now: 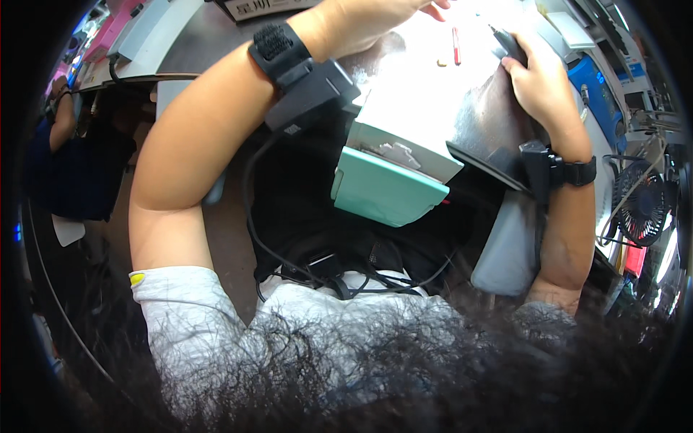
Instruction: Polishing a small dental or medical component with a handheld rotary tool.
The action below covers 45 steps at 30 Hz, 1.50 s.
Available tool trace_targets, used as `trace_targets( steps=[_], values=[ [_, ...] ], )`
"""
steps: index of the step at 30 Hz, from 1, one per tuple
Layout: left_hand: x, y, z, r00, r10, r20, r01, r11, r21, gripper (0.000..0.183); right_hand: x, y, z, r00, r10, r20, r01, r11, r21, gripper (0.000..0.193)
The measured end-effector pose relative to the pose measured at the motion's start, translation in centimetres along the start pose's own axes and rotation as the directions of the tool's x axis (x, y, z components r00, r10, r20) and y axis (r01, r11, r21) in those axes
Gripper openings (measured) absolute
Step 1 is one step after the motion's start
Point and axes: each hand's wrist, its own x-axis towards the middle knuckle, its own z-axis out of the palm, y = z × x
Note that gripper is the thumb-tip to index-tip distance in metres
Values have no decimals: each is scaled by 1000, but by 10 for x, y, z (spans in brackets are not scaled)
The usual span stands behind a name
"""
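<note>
My right hand (538, 83) is closed around a dark pen-shaped tool (510, 46) with a thin tip, held over the brightly lit work surface. At the top edge is my left hand (375, 18), partly cut off; glare and the frame edge hide most of its fingers, so their grip is unclear. Between the hands lies a slim red stick-like piece (456, 47), with a small tan bit (442, 63) beside it. Below them, a mint-green open drawer or box (390, 189) juts out toward my lap, with crumpled clear plastic (397, 154) inside.
A blue device with a lit display (598, 90) stands at the right, and a black fan (640, 202) is nearer. A cable (250, 187) runs from my left wrist unit (314, 94) to my waist. Another person's arm (63, 119) shows at far left.
</note>
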Motion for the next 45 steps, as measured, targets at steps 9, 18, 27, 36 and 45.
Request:
trace_targets(
  steps=[9,18,27,36,45],
  values=[
    [-6,14,12,932,-325,-162,318,946,-67,16,-7,-27,-5,989,70,-134,-37,971,237,39],
    [0,-2,12,901,-370,-227,339,926,-167,22,-1,-37,-12,986,20,-166,10,984,179,36],
    [-3,-5,14,894,-404,-193,373,911,-177,23,-1,-42,-18,954,-171,-245,193,979,67,36],
    [-6,1,17,923,-372,-99,339,906,-252,22,-4,-62,-29,913,-377,-159,379,925,-15,42],
    [-8,8,18,934,-329,-137,281,917,-284,21,0,-59,-33,926,-226,-303,291,938,188,44]
  ],
)
